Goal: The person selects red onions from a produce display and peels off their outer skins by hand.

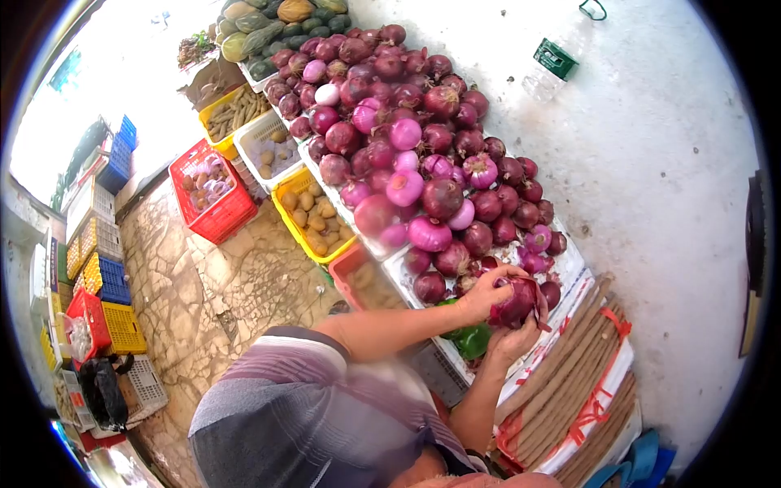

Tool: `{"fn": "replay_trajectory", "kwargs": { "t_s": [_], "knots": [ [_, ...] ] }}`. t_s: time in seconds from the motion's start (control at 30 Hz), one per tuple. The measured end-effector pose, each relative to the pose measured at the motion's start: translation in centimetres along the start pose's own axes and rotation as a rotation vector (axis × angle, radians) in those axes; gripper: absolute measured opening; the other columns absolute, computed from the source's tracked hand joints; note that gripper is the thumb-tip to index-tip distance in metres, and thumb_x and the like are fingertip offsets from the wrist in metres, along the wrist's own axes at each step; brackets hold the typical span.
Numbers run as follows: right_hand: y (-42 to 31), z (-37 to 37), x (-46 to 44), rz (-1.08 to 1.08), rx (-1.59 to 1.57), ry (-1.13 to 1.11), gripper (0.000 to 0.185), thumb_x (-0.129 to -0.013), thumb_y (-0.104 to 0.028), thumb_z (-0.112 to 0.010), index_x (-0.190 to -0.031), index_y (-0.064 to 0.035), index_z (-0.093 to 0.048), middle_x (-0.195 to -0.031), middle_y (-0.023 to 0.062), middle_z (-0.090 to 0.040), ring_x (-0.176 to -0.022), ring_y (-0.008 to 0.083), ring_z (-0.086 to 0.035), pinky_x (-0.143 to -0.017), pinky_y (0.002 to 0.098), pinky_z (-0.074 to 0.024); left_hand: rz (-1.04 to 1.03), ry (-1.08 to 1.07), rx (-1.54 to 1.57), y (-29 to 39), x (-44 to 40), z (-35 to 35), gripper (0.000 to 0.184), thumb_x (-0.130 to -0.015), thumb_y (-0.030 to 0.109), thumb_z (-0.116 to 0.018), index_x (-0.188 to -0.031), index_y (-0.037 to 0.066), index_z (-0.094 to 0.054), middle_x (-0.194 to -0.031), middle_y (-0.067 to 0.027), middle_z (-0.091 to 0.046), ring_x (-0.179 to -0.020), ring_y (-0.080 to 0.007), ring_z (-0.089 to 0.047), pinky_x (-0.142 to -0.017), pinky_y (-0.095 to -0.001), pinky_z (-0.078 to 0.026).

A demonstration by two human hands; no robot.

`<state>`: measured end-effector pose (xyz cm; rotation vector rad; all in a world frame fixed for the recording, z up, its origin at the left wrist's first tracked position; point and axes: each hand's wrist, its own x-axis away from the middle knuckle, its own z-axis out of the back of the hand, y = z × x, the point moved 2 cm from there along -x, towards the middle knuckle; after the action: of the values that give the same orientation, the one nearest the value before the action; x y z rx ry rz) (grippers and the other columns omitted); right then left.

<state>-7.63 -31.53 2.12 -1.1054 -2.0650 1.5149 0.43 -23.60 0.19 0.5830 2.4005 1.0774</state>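
Note:
Between my two hands is a large red onion [514, 302], its loose papery skin hanging at the right side. My left hand [486, 294] closes over its upper left, while my right hand [514, 340] grips it from below. Beneath my forearms lies a glossy green thing [470, 340] whose kind I cannot make out. Just beyond my hands spreads a big heap of red onions [439, 199], some dark-skinned and others peeled to bright pink, on white trays [396, 268].
Long brown roots [561, 382], tied with red ribbon, lie at my right. Potatoes fill a yellow crate [285, 213] beside a red crate [236, 213]. Squashes [277, 32] stand at the far end. A plastic bottle [556, 61] lies on the pale surface.

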Motion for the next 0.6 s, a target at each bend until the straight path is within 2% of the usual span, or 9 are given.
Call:
{"fn": "replay_trajectory", "kwargs": {
  "t_s": [0.13, 0.17, 0.37, 0.43, 0.53, 0.6],
  "knots": [
    [-0.4, -0.5, 0.5, -0.128, -0.056, -0.071, 0.053, -0.089, -0.019, -0.053, -0.137, 0.0045, -0.05, -0.136, 0.0228, -0.052, -0.124, 0.0361, -0.057, -0.102, 0.0441, -0.0518, 0.032, 0.074, -0.072, -0.2, -0.1, 0.4, 0.039, -0.089, 0.014, -0.058, -0.124, -0.003, -0.062, -0.118, -0.0108, -0.066, -0.111, -0.0181, -0.06, -0.1, -0.0321, -0.048],
    [-0.2, -0.4, 0.3, -0.145, -0.072, -0.094, 0.051, -0.091, -0.02, -0.054, -0.137, 0.0029, -0.051, -0.137, 0.0216, -0.052, -0.126, 0.0354, -0.055, -0.105, 0.0453, -0.0488, 0.021, 0.088, -0.116, -0.5, -0.1, 0.7, 0.038, -0.09, 0.014, -0.058, -0.124, -0.003, -0.062, -0.118, -0.0108, -0.066, -0.11, -0.018, -0.061, -0.099, -0.032, -0.049],
    [3.2, 1.6, -1.1, -0.241, -0.13, -0.002, 0.049, -0.092, -0.019, -0.053, -0.137, 0.0018, -0.052, -0.138, 0.0188, -0.052, -0.127, 0.0341, -0.053, -0.108, 0.0458, -0.0453, -0.009, 0.105, -0.207, -1.3, 0.3, 1.4, 0.036, -0.09, 0.016, -0.058, -0.12, -0.003, -0.065, -0.115, -0.0117, -0.068, -0.108, -0.0178, -0.062, -0.096, -0.0319, -0.05],
    [3.2, 1.9, -0.8, -0.25, -0.182, -0.037, 0.048, -0.095, -0.018, -0.052, -0.139, -0.0003, -0.052, -0.137, 0.0154, -0.056, -0.124, 0.0305, -0.057, -0.107, 0.0433, -0.0469, 0.064, 0.099, -0.125, -1.2, 0.2, 1.5, 0.031, -0.091, 0.015, -0.06, -0.118, 0.0, -0.066, -0.113, -0.0085, -0.066, -0.107, -0.0166, -0.061, -0.096, -0.0308, -0.049],
    [2.8, 2.0, 0.1, -0.239, -0.153, -0.108, 0.049, -0.095, -0.015, -0.052, -0.142, -0.0017, -0.051, -0.138, 0.0134, -0.056, -0.124, 0.0288, -0.057, -0.108, 0.0428, -0.0465, 0.17, 0.183, -0.125, -1.5, -0.5, 1.7, 0.036, -0.087, 0.023, -0.06, -0.113, 0.001, -0.07, -0.105, -0.0123, -0.07, -0.099, -0.0185, -0.063, -0.091, -0.0317, -0.05],
    [2.3, 1.6, 0.5, -0.209, -0.109, -0.159, 0.051, -0.093, -0.012, -0.054, -0.143, -0.0021, -0.05, -0.139, 0.0131, -0.055, -0.126, 0.0289, -0.055, -0.109, 0.0436, -0.0454, 0.129, 0.206, -0.143, -1.9, -0.9, 1.8, 0.035, -0.086, 0.025, -0.062, -0.11, 0.002, -0.071, -0.099, -0.0119, -0.069, -0.094, -0.0184, -0.062, -0.086, -0.0321, -0.05]
  ]
}}
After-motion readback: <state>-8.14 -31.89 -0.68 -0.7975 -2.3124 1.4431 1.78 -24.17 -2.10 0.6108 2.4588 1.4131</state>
